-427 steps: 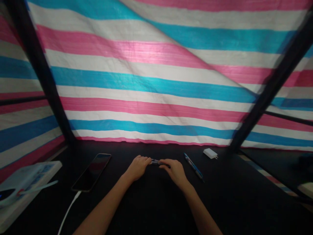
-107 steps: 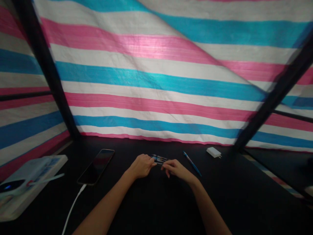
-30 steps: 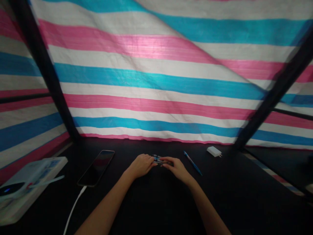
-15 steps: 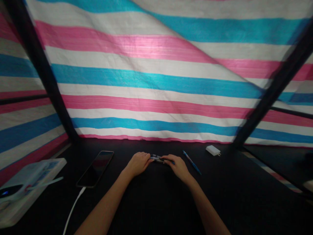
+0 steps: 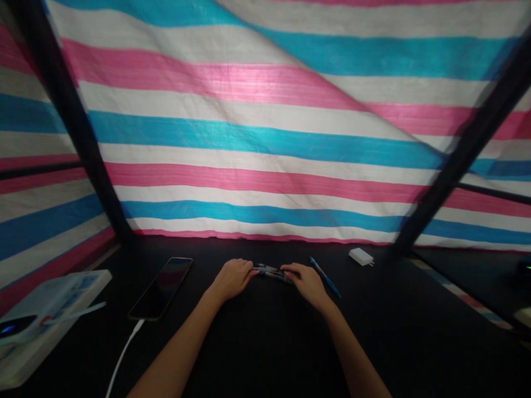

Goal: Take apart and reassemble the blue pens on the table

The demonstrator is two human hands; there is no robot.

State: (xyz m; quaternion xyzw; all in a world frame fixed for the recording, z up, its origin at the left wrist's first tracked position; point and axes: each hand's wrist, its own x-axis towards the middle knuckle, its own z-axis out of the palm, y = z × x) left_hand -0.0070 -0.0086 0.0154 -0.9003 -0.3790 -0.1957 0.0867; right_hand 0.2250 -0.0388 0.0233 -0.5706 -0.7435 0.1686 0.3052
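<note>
Several slim pens [image 5: 269, 271] lie close together between my two hands, low over the black table [image 5: 265, 342]. The fingers of my left hand [image 5: 233, 278] are closed round the left ends of the pens. From the other side, my right hand [image 5: 306, 282] pinches their right ends between thumb and fingers. Just right of my right hand, a blue pen [image 5: 326, 277] lies slantwise on the table, apart from the others. The fingertips partly hide the pens' ends, so their exact number is unclear.
A phone [image 5: 161, 288] with a white cable [image 5: 124, 354] lies to the left. Beyond it sits a white box-like object [image 5: 62, 326] at the left edge. A white charger plug [image 5: 360, 256] rests at the back right. Striped sheeting [image 5: 265, 177] and dark poles [image 5: 456, 155] stand behind.
My right hand has shifted its fingers slightly on the pens, and the pens between the hands lie at a slightly different angle. My left hand has barely moved.
</note>
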